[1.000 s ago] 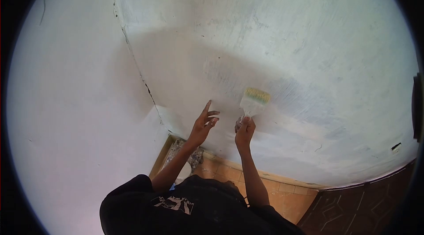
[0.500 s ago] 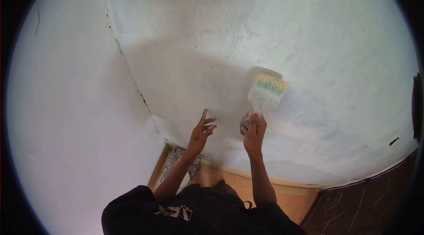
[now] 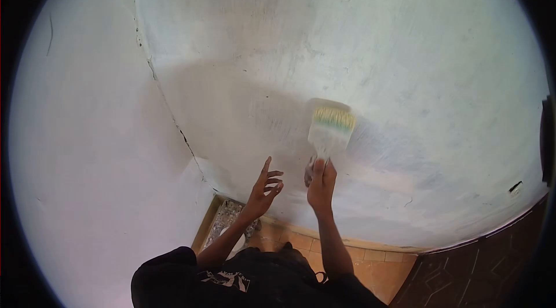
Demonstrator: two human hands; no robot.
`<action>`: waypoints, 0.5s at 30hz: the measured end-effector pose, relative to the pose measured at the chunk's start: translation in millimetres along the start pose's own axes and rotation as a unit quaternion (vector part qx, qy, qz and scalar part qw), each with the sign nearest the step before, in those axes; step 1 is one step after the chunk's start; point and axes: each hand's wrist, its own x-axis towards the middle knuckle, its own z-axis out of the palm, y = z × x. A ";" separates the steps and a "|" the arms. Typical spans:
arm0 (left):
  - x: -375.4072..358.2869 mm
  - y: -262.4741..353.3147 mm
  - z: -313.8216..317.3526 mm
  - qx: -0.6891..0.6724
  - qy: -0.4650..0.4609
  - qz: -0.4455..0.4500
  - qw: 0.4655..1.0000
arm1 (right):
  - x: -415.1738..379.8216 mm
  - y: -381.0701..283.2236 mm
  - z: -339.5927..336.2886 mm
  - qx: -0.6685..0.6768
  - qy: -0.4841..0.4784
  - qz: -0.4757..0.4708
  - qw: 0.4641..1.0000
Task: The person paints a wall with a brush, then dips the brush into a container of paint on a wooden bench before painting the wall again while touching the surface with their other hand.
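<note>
My right hand [image 3: 320, 185] is wrapped round the handle of a wide paintbrush [image 3: 330, 129], thumb lying along it. The brush points upward, its yellow and green bristles close over the whitish wall [image 3: 399, 70], where its shadow shows just above the tips. White paint coats the lower part of the brush. To the left, my left hand [image 3: 266, 189] is raised in front of the wall with its fingers spread and nothing in them. Patchy grey streaks and uneven white coating cover the wall around the brush.
A cracked corner line [image 3: 182, 133] separates a second pale wall [image 3: 98, 151] on the left. Below, a speckled grey strip [image 3: 225, 218] and a white round container [image 3: 236, 243] stand by orange floor tiles [image 3: 370, 276]. A dark patterned surface [image 3: 469, 273] lies lower right.
The brush and my right hand have moved left and slightly down across the wall. My left hand has dropped slightly, fingers still spread. The view has shifted a little.
</note>
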 end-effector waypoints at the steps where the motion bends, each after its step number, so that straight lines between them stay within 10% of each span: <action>1: -0.5 2.3 3.9 -0.001 -0.003 0.000 1.000 | 6.0 -7.6 1.3 0.016 -0.009 0.002 1.000; 8: -14.1 -4.3 6.9 -0.030 0.016 0.001 0.999 | -46.7 91.8 -4.6 0.021 0.041 0.109 0.993; 15: -29.0 -14.3 -2.9 -0.017 0.012 -0.041 0.999 | 15.4 -28.7 12.6 0.017 -0.054 -0.005 0.998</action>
